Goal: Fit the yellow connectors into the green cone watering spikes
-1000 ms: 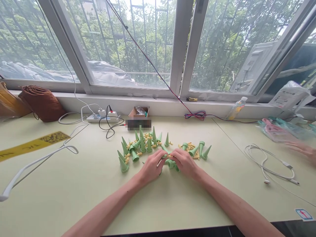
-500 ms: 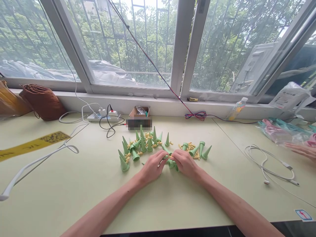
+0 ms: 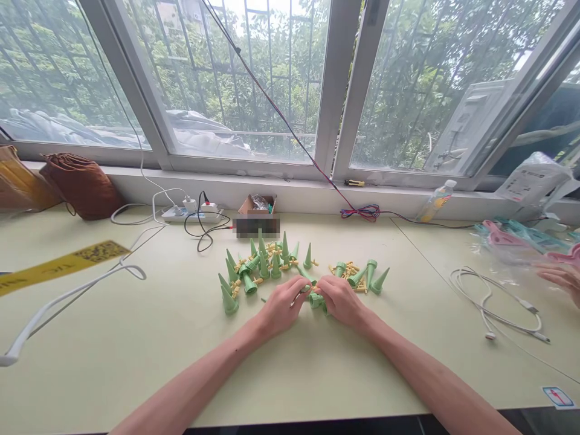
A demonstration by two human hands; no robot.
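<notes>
My left hand [image 3: 285, 300] is closed around a green plant watering spike [image 3: 305, 289], mostly hidden by the fingers. Against its end, my right hand [image 3: 343, 297] pinches a small yellow valve [image 3: 314, 289]. Both hands meet low over the table. Other green spikes [image 3: 316, 299] lie beneath and between them. To the left, beyond my left hand, stands a cluster of green spikes [image 3: 229, 300], many with yellow valves fitted. Past my right hand is a pile of loose yellow valves [image 3: 352, 272] with several green spikes [image 3: 379, 281] around it.
At the back are a small cardboard box [image 3: 257, 204], a power strip [image 3: 172, 215] and a drink bottle [image 3: 435, 201]. A white cable [image 3: 484, 302] lies coiled at right. Another person's hand [image 3: 562, 279] is near pink items in plastic [image 3: 505, 238]. A yellow tag [image 3: 63, 266] hangs at left.
My hands keep nearly the same hold on the spike and valve. The other person's hand at the right edge has shifted right, and the pink items there have moved slightly.
</notes>
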